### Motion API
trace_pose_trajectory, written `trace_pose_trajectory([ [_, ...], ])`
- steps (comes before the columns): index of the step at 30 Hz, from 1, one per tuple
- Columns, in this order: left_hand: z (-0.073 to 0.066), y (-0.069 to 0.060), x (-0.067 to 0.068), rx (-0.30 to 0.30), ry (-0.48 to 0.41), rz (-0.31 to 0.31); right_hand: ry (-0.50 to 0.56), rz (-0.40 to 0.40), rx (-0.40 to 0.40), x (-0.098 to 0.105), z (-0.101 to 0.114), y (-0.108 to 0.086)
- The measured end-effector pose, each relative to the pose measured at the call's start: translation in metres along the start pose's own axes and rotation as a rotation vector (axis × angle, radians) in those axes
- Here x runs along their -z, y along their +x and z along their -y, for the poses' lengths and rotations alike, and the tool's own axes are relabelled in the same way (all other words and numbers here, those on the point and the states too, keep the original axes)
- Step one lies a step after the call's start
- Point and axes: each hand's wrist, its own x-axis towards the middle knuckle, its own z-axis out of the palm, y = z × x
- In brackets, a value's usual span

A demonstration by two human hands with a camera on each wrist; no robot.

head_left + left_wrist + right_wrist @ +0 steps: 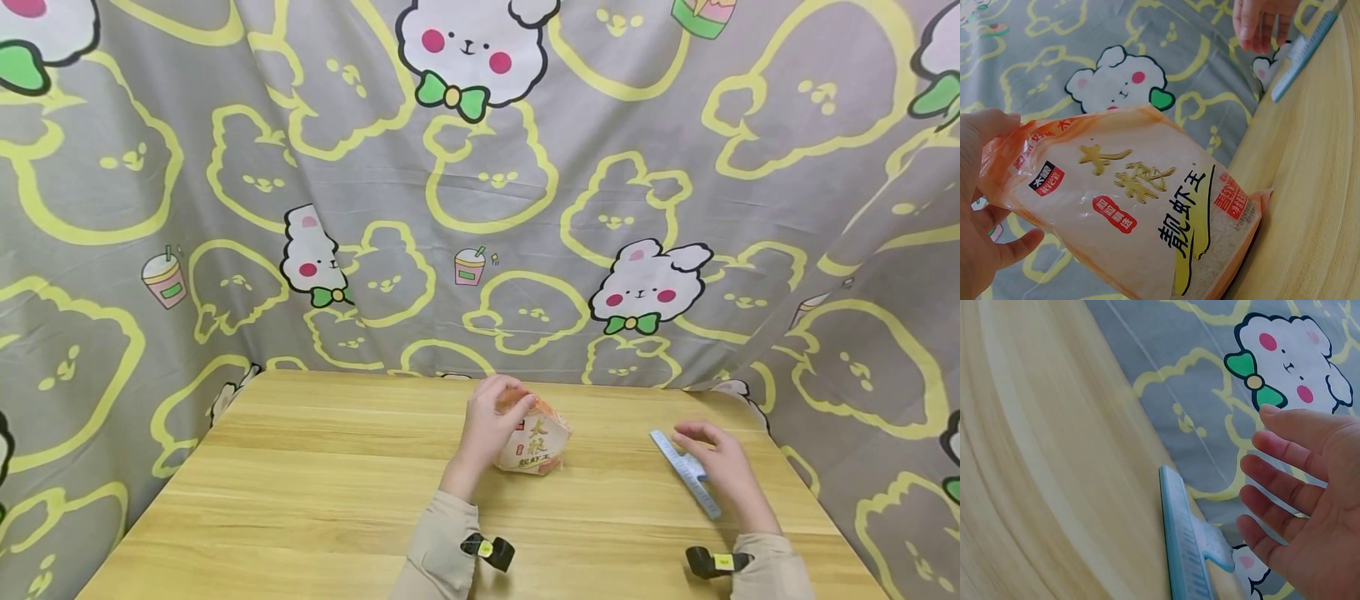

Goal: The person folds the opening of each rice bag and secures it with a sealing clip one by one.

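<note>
A bag of rice (534, 446), printed with gold and black characters, stands on the table with its orange top edge raised. My left hand (491, 425) grips that top edge from the left; the left wrist view shows the fingers on the bag (1141, 200) and rice grains through its lower part. To the right lies a long light-blue bag clip (684, 473) with a short tab on its side. My right hand (716, 458) is just beside the clip, its fingers relaxed. In the right wrist view a gap shows between the hand (1304, 481) and the clip (1184, 537).
The wooden table (322, 483) carries both things. A grey curtain (375, 192) with cartoon animals hangs along its back and both sides. A black strap with a small camera sits on each wrist.
</note>
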Motion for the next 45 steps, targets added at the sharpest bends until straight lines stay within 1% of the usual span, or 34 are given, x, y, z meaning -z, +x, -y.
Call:
trace_pose_trajectory([
  [5,-0.002,0.000,0.001,0.015,-0.005,0.003,-0.006,-0.008,-0.020,0.001,-0.004,0.000],
  [10,-0.003,0.000,0.001,0.019,-0.006,0.002,-0.002,-0.014,-0.022,0.001,-0.007,-0.001],
  [22,-0.001,0.000,0.000,0.012,-0.012,-0.002,0.025,0.018,-0.032,-0.001,-0.019,0.000],
  [28,-0.001,0.000,0.000,-0.002,-0.011,-0.005,0.007,0.029,-0.037,-0.003,-0.025,0.001],
  [35,0.000,0.000,0.000,0.011,-0.019,0.000,-0.007,0.036,-0.034,-0.002,-0.028,0.002],
  [40,0.000,0.000,0.000,0.013,-0.022,0.001,-0.019,0.046,-0.046,-0.001,-0.030,0.001],
  [45,0.000,0.000,-0.001,0.014,-0.025,0.003,-0.030,0.039,-0.060,0.000,-0.034,0.001],
])
